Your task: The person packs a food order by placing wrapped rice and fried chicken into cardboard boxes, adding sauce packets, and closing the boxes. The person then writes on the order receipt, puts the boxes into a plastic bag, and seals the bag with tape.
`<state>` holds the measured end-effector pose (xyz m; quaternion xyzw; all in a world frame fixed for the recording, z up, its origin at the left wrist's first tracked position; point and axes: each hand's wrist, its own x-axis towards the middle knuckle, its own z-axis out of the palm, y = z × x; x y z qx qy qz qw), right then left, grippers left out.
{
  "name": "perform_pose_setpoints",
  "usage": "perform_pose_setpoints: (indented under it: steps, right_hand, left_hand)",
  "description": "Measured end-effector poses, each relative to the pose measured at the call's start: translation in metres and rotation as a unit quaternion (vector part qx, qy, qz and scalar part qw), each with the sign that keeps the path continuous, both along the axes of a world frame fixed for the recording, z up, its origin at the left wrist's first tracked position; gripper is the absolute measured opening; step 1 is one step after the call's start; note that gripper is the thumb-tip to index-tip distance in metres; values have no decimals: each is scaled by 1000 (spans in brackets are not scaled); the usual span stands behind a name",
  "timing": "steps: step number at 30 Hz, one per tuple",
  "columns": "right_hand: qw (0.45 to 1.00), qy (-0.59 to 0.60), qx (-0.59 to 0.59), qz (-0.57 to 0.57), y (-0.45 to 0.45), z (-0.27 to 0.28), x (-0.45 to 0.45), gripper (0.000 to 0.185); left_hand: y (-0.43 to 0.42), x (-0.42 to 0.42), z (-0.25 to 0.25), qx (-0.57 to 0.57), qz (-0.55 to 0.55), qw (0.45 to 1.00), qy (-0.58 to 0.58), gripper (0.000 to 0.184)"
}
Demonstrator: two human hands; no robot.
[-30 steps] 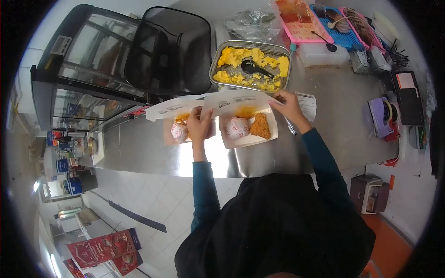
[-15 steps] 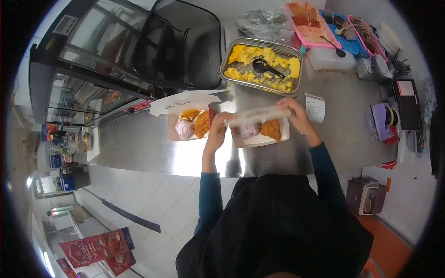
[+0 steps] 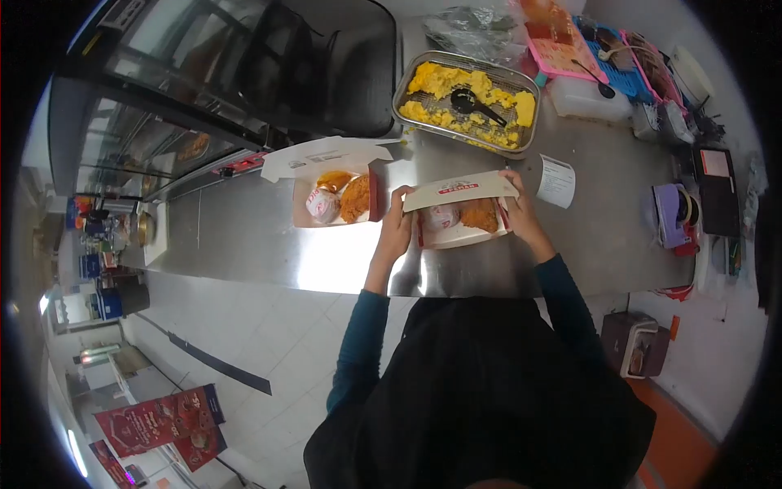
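Clock positions are read from the held carton (image 3: 464, 238), with twelve at the top of the view. The carton sits low on the steel counter (image 3: 619, 236), near its front edge, between the two hands. Its lid (image 3: 454, 191) is partly lowered, printed side showing, and the front stays uncovered. Inside are a paper-wrapped item (image 3: 441, 216) toward nine o'clock and a brown fried piece (image 3: 481, 217) toward three.

The left hand (image 3: 397, 224) is at nine o'clock, fingers bent and close together, gripping the lid's left end. The right hand (image 3: 520, 208) is at three o'clock, fingers bent over the lid's right corner and pinching it.

At nine o'clock, apart from the left hand, a second carton (image 3: 305, 213) stands open, lid tilted back. It contains a round wrapped item (image 3: 322, 205), a fried piece (image 3: 356, 198) and an orange-coloured item (image 3: 333, 181), whose kind cannot be determined. At twelve, a metal tray (image 3: 521, 150) holds crumbled yellow food (image 3: 444, 80) and a black scoop (image 3: 476, 106). A plastic bag (image 3: 474, 34) is beyond it. A printed slip (image 3: 557, 181) lies between two and three, near the right hand. A black tub (image 3: 346, 85) stands between ten and eleven.
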<state>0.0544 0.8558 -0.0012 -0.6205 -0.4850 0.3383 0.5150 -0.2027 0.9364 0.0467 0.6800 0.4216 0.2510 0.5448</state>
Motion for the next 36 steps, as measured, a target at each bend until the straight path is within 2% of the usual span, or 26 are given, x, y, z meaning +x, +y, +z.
perform_pose_setpoints:
  steps: [2,3,4,6,8,9,10,12,13,16,19,22,25,26,28,30,31,34,36]
  right_hand:
    - [997,-73,18,12,-2,-3,0,39]
    - [996,-89,24,13,-4,-3,-1,41]
    - [994,-104,31,14,-8,-3,-3,43]
    - [994,-92,56,27,-23,-5,-5,49]
    - [993,-40,93,55,-40,-3,-3,56]
    - [993,-13,92,76,-49,0,-1,61]
    - [991,15,88,97,-58,2,0,66]
    - [992,-16,38,119,-71,-5,7,69]
    - [991,-33,10,129,-74,-7,9,71]
    - [993,62,10,101,-67,-5,2,71]
    - [990,64,6,126,-59,17,2,67]
    - [984,-101,-32,144,-49,47,-9,64]
    - [990,-68,-15,123,-40,42,-11,63]
    - [989,-66,-19,128,-38,40,-10,65]
    - [989,-65,-31,132,-33,38,-8,69]
    - [986,-76,-50,143,-31,43,-12,68]
    - [984,-80,-56,150,-30,46,-14,68]
    - [983,-104,-58,139,-31,52,-23,70]
    - [986,-94,-42,135,-32,48,-22,69]
  left_hand:
    - [-1,0,-6,25,-9,1000,-9,46]
    - [0,-2,-29,78,-22,994,-68,45]
    - [-2,-5,-45,108,-10,994,-8,45]
    - [-22,-3,-31,221,5,970,99,53]
    - [-41,-5,-10,146,10,989,-7,64]
    - [-46,-12,-19,201,-15,979,-13,69]
    - [-54,-14,-15,144,-20,989,-38,76]
    - [-62,-25,-25,197,-46,978,54,79]
    - [-63,-26,-31,211,-48,974,73,78]
    - [-62,-13,9,118,-43,992,12,63]
    - [-49,-4,-5,124,9,992,38,50]
    - [-27,7,-20,111,59,992,9,45]
    - [-9,9,5,28,52,998,39,46]
    - [-4,10,6,76,58,995,38,45]
    - [4,11,15,61,22,998,11,47]
    - [11,10,-1,180,13,984,3,49]
    - [17,10,-6,196,-6,980,-30,53]
    - [13,3,-8,178,-23,984,14,61]
    - [11,-5,-1,132,-67,989,-16,65]
